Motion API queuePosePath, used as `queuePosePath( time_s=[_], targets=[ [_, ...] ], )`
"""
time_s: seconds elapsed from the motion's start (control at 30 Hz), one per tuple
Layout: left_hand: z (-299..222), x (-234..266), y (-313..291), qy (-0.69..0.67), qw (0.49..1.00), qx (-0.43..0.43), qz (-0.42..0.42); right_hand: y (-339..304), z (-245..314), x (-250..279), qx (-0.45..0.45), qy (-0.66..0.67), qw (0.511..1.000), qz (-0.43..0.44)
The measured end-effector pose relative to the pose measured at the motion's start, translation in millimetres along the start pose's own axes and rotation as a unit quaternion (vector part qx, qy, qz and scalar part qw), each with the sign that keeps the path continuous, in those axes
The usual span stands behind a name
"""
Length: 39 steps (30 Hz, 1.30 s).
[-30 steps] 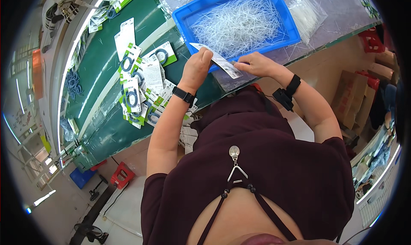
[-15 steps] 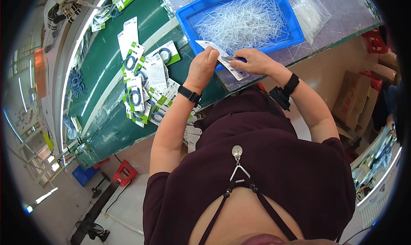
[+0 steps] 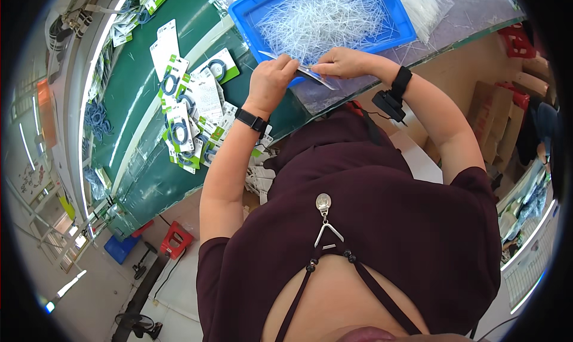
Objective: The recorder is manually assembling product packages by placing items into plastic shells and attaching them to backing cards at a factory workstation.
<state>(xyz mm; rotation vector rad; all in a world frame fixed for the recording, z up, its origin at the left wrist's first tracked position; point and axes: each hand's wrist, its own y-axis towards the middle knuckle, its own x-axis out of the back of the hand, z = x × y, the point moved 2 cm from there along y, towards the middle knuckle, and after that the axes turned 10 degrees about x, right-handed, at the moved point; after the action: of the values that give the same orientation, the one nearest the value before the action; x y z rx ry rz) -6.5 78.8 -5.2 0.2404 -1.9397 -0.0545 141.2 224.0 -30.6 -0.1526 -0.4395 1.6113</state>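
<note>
left hand [image 3: 273,82] reaches up from lower left, forearm slanting inward, knuckles up, fingers curled tight around the upper-left part of a white card [image 3: 324,83]; right hand [image 3: 346,64] comes in from the right, elbow bent out, wrist about level with the card, thumb and fingers drawn together at the card's side, little gap between them; can't tell if it grips the card or something on it

card is thin, flat, white, tilted and seen almost edge-on, print not readable; something dark sits along it between the hands, details too small

card is held above the table edge, just in front of the near rim of a blue tray [image 3: 242,16] heaped with thin clear strips [image 3: 325,19]; left of the left hand, a messy pile of white-and-green carded blue cables [image 3: 180,133] lies on the green tabletop [image 3: 143,181]
</note>
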Motion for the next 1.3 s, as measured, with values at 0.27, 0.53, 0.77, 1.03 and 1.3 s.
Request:
queuePosePath(
  time_s=[0.27,0.53,0.77,1.03,1.3],
  targets=[
    [-9,32,7,0.076,0.99,-0.11,0.046,-5,-3,9,0.03,-0.055,0.998,-0.024],
    [27,-18,-18,-0.629,0.651,0.425,0.023,-40,7,31,0.136,-0.123,0.878,-0.442],
    [-5,-11,-3,-0.779,0.488,0.39,-0.055,-30,45,-37,0.164,-0.341,0.851,-0.364],
    [-2,-15,-19,-0.673,0.652,0.339,-0.089,-36,47,-17,0.126,-0.366,0.826,-0.41],
    [-19,-6,-23,-0.553,0.77,0.308,-0.084,-32,70,-6,0.143,-0.369,0.806,-0.44]
  ],
)
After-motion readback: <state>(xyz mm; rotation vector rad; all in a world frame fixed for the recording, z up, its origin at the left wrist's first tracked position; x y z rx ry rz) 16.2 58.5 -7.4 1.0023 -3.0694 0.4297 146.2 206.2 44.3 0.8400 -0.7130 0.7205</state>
